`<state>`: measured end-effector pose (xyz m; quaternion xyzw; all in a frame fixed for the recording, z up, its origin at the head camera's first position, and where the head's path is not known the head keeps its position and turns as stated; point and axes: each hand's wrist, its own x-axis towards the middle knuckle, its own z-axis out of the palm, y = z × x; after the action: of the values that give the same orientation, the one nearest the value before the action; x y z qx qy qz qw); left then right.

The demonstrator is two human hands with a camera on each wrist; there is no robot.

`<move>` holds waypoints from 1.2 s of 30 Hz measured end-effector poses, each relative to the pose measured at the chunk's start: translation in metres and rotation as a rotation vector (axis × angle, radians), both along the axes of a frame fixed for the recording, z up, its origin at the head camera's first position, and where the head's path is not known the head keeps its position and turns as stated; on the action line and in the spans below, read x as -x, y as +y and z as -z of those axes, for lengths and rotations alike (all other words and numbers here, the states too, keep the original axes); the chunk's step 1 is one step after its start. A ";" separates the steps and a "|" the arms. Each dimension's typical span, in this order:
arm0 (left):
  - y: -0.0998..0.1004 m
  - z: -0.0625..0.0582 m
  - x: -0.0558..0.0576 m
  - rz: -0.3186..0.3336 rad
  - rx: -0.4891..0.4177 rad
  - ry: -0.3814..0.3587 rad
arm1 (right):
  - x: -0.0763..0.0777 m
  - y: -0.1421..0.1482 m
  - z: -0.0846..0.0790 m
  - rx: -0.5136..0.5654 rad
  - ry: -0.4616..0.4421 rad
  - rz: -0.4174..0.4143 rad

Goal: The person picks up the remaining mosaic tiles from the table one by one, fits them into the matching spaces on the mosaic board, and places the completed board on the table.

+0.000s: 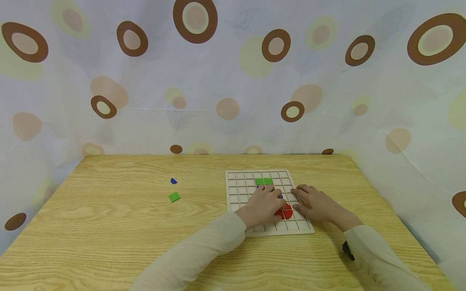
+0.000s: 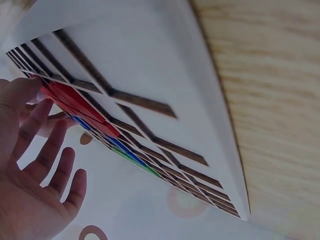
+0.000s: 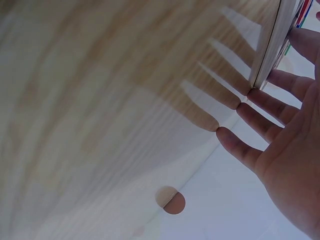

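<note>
A white grid board (image 1: 238, 200) lies on the wooden table. My left hand (image 1: 263, 205) is over its middle. Seen from the left wrist, the thumb and index finger of that hand touch red pieces (image 2: 77, 102) lying on the grid, while the other fingers reach out loosely. Red pieces (image 1: 287, 211) show beside this hand; part of them is hidden under it. Green pieces (image 1: 263, 181) lie in cells farther up, with bits of blue (image 2: 131, 150) between green and red. At the board's right edge rests my right hand (image 1: 316, 204), its fingertips touching the edge and the tabletop.
Left of the board, a loose green square (image 1: 174, 197) and a small blue rounded piece (image 1: 173, 181) lie on the table (image 1: 120, 218). A patterned curtain (image 1: 204, 129) stands behind the table and along both sides.
</note>
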<state>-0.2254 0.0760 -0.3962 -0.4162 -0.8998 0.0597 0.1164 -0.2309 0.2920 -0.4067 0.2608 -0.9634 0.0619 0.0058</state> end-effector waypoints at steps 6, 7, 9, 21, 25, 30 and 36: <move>-0.002 -0.001 0.000 -0.005 0.000 -0.017 | 0.000 0.000 0.000 0.004 -0.007 0.001; -0.002 -0.002 0.000 -0.006 -0.002 -0.022 | 0.000 0.000 0.000 0.004 -0.008 0.002; -0.005 -0.004 0.001 -0.007 -0.006 -0.035 | 0.000 0.001 0.000 0.006 -0.008 0.001; -0.028 -0.008 0.007 -0.019 -0.073 -0.082 | 0.003 0.001 0.003 0.003 -0.004 -0.005; -0.038 -0.010 0.007 -0.010 -0.102 -0.071 | 0.002 0.001 0.004 0.009 -0.007 -0.003; -0.053 -0.011 0.008 -0.022 -0.135 -0.085 | 0.002 0.001 0.003 0.009 0.007 -0.015; -0.073 -0.017 0.009 -0.063 -0.145 -0.116 | 0.001 0.001 0.002 0.006 0.018 -0.029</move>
<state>-0.2344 0.0026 -0.3793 -0.3808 -0.9197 -0.0262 0.0922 -0.2319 0.2934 -0.4086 0.2753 -0.9592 0.0624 0.0144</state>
